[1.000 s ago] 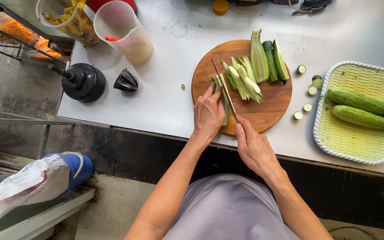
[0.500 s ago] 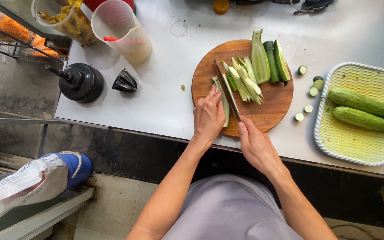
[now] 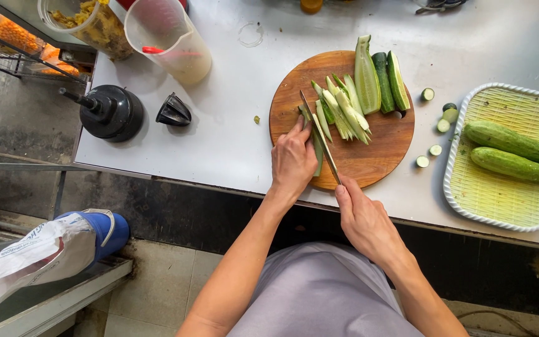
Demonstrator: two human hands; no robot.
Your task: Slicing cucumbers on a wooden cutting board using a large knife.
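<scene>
Gripping the handle of a long thin-bladed kitchen knife (image 3: 319,134), the right hand (image 3: 363,218) is closed around it at the near edge of the round wooden cutting board (image 3: 375,156), its forefinger stretched along the back of the blade, which runs away from the person toward the far left part of the board. Just left of the blade, the left hand (image 3: 292,159) lies palm down with its fingertips pressing on a long green cucumber strip (image 3: 317,156) that lies lengthwise beside the steel; the hand pins the strip rather than wrapping it. Beyond the knife tip, a loose pile of pale cut cucumber sticks (image 3: 344,112) fans across the middle of the board, and three larger lengthwise cucumber pieces (image 3: 382,78) lie side by side at the far edge. On the grey-white worktop (image 3: 232,137) to the right of the board, small round cucumber end slices (image 3: 435,150) are scattered. Further right, a pale green woven tray with a white rim (image 3: 500,193) carries two whole dark green cucumbers (image 3: 513,153). Well to the left stand a black round blender base (image 3: 110,112), a small black cap (image 3: 173,111) and a clear plastic measuring jug (image 3: 169,37).
</scene>
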